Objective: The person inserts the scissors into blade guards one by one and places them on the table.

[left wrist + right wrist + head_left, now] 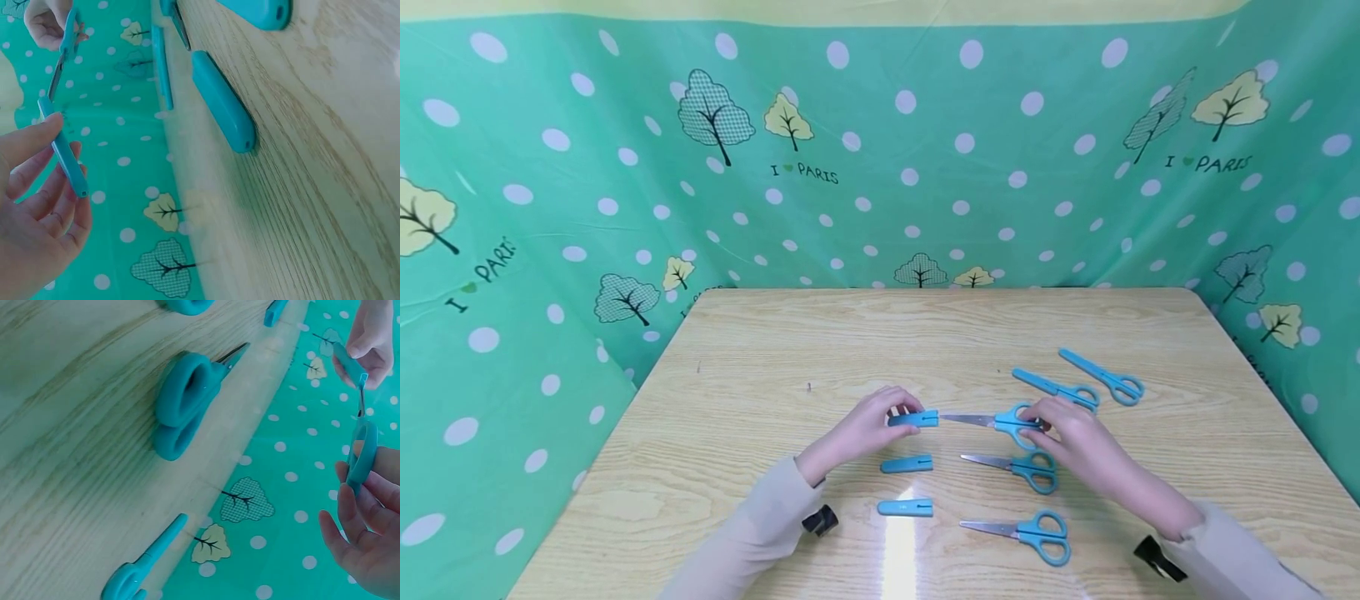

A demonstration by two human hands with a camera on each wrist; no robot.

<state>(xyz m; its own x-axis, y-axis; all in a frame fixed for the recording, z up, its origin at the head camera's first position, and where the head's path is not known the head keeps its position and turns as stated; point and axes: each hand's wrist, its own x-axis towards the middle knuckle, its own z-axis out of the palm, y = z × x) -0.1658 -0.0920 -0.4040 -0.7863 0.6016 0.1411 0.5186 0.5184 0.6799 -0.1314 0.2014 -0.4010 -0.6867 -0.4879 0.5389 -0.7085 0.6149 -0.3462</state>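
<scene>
My left hand [880,419] pinches a blue blade cover [917,419] between thumb and fingers, its slotted end facing right. Opposite it, my right hand [1067,429] grips a pair of blue-handled scissors [1006,422] by the finger loops. The metal blades point left, their tip right at the mouth of the cover. In the left wrist view, thumb and fingers hold the cover [64,150] along its sides. The right wrist view shows the thumb at a loop of the scissors [362,450], with the other fingers beneath.
Nearer me lie two bare scissors [1033,471] [1037,533] and two loose covers [907,464] [906,507] on the wooden table [760,350]. Two covered scissors [1056,389] [1101,376] lie behind the right hand. A green dotted curtain [880,167] surrounds the table.
</scene>
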